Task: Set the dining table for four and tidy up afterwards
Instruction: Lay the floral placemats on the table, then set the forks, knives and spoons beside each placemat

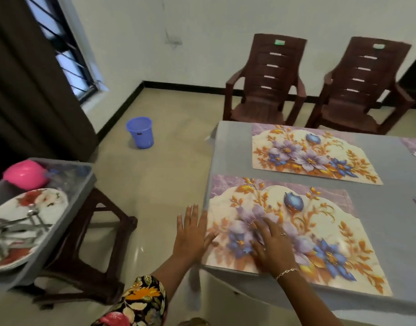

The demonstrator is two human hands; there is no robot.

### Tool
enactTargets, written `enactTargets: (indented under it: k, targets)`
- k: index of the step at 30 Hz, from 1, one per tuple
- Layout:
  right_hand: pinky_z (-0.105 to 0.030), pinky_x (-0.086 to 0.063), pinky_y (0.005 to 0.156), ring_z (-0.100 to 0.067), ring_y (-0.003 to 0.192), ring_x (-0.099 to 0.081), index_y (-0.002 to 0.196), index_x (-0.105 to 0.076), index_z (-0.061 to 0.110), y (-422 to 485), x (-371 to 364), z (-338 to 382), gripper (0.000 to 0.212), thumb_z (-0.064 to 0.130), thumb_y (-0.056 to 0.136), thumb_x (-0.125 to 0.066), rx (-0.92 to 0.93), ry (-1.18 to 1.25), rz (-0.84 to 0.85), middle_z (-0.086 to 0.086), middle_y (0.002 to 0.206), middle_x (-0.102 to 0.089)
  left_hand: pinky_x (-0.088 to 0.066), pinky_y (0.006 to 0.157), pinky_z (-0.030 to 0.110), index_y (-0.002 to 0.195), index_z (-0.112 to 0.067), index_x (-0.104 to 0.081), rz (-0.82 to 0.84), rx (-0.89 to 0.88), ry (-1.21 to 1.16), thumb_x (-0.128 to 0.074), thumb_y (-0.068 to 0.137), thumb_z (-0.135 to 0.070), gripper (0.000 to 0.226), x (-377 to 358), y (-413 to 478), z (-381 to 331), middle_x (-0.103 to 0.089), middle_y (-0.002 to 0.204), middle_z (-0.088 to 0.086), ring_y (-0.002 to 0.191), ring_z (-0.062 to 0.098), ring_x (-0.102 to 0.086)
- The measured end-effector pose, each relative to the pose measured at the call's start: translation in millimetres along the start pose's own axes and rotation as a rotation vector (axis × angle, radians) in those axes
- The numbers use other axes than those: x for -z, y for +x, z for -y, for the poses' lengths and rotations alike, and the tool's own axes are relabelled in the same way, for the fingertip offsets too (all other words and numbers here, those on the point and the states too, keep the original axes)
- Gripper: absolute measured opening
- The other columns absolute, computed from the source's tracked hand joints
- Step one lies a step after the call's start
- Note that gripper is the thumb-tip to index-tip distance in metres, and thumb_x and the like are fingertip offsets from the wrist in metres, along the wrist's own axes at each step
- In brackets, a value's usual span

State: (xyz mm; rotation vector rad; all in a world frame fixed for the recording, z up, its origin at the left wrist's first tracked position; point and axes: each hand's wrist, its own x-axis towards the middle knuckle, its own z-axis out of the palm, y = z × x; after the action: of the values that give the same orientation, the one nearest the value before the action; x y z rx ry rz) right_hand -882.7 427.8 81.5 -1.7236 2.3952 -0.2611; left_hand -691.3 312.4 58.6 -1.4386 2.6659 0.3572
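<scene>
Both hands are lying flat, fingers spread, holding nothing: right hand [273, 243] pressing the floral purple-and-orange rectangular placemat [320, 231], left hand [193, 234] touching its edge -- shoving harder is probably risking it sliding off the grey-clothed table [390, 196].

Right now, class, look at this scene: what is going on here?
A person is laying placemats on the grey-clothed table. The right hand presses flat on the near floral placemat, and the left hand sits at its left edge. A second placemat lies beyond. A floral plate and cutlery wait in a grey bin on a stool to the left.
</scene>
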Motion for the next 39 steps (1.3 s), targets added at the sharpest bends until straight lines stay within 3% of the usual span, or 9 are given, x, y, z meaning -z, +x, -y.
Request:
enactTargets:
  k: [4, 7, 12, 15, 20, 25, 31, 35, 39]
  targets:
    - [-0.037, -0.056, 0.059, -0.029, 0.078, -0.069, 0.103, -0.061, 0.018, 26.6, -6.6, 62.7, 0.041, 0.038, 0.073, -0.041, 0.157, -0.011, -0.028, -0.012, 0.1, -0.068, -0.044, 0.094, 0.053, 0.124, -0.01, -0.061, -0.024, 0.138, -0.052, 0.007, 0.091, -0.063, 0.092, 15.2, -15.0, 55.3, -0.054, 0.132, 0.021, 0.121, 0.036, -0.054]
    - [-0.035, -0.056, 0.059, -0.028, 0.077, -0.069, 0.106, -0.054, 0.021, 49.4, -16.8, 112.8, 0.039, 0.038, 0.073, -0.041, 0.24, 0.024, 0.0, -0.014, 0.1, -0.068, -0.007, 0.116, 0.049, 0.15, -0.015, -0.018, 0.098, 0.227, -0.074, 0.039, 0.057, -0.074, 0.124, 25.7, -26.2, 106.2, -0.006, 0.157, 0.017, 0.146, 0.033, -0.006]
    - [-0.034, -0.055, 0.061, -0.028, 0.078, -0.068, 0.108, -0.048, 0.023, 86.4, -43.1, 204.7, 0.035, 0.046, 0.085, -0.035, 0.398, 0.053, 0.012, -0.013, 0.105, -0.065, -0.041, 0.097, 0.048, 0.111, -0.014, -0.069, 0.009, 0.402, -0.122, 0.001, 0.094, -0.061, 0.086, 21.9, -43.4, 206.5, -0.062, 0.123, 0.017, 0.114, 0.033, -0.059]
    - [-0.034, -0.055, 0.062, -0.028, 0.082, -0.067, 0.107, -0.049, 0.025, 108.3, -66.2, 263.7, 0.036, 0.049, 0.085, -0.035, 0.487, 0.06, 0.046, -0.011, 0.105, -0.064, -0.043, 0.093, 0.048, 0.108, -0.015, -0.071, -0.065, 0.492, -0.121, -0.002, 0.095, -0.06, 0.083, 18.7, -53.2, 270.7, -0.066, 0.116, 0.016, 0.114, 0.031, -0.051]
    - [-0.031, -0.055, 0.061, -0.023, 0.078, -0.068, 0.106, -0.052, 0.025, 137.9, -104.3, 357.7, 0.037, 0.043, 0.076, -0.042, 0.633, 0.051, 0.143, -0.009, 0.102, -0.065, -0.054, 0.079, 0.047, 0.109, -0.014, -0.071, -0.034, 0.622, -0.226, 0.0, 0.094, -0.061, 0.086, 16.7, -78.0, 358.0, -0.066, 0.115, 0.016, 0.103, 0.031, -0.066]
    - [-0.029, -0.055, 0.059, -0.021, 0.071, -0.067, 0.098, -0.065, 0.019, 154.4, -130.3, 431.4, 0.038, 0.028, 0.064, -0.078, 0.769, 0.049, 0.247, -0.004, 0.091, -0.066, -0.005, 0.117, 0.043, 0.151, -0.017, -0.012, -0.083, 0.714, -0.343, 0.028, 0.052, -0.081, 0.124, 26.4, -103.5, 411.9, 0.0, 0.159, 0.012, 0.146, 0.03, 0.0]
    - [-0.024, -0.054, 0.058, -0.017, 0.069, -0.067, 0.091, -0.067, 0.022, 193.2, -162.0, 497.0, 0.042, 0.024, 0.052, -0.082, 0.957, 0.015, 0.376, 0.002, 0.085, -0.066, -0.011, 0.118, 0.034, 0.147, -0.018, -0.024, -0.083, 0.899, -0.476, -0.035, 0.092, -0.058, 0.068, 14.8, -110.8, 470.5, -0.013, 0.157, 0.008, 0.145, 0.024, -0.008]
    - [-0.028, -0.044, 0.093, -0.02, 0.11, -0.055, 0.123, -0.055, 0.021, 225.4, -175.2, 555.1, 0.036, 0.025, 0.087, -0.057, 0.982, -0.028, 0.552, 0.001, 0.12, -0.056, -0.024, 0.112, 0.031, 0.143, -0.015, -0.032, -0.117, 0.999, -0.643, -0.05, 0.093, -0.044, 0.061, 23.1, -111.2, 508.3, -0.025, 0.151, 0.008, 0.14, 0.024, -0.021]
    - [-0.028, -0.04, 0.097, -0.02, 0.118, -0.049, 0.128, -0.047, 0.019, 258.5, -203.3, 608.8, 0.035, 0.028, 0.094, -0.045, 0.972, -0.066, 0.701, -0.003, 0.126, -0.053, -0.029, 0.109, 0.03, 0.142, -0.014, -0.036, -0.161, 1.16, -0.816, -0.053, 0.089, -0.046, 0.064, 31.8, -111.9, 537.4, -0.037, 0.146, 0.005, 0.133, 0.021, -0.035]
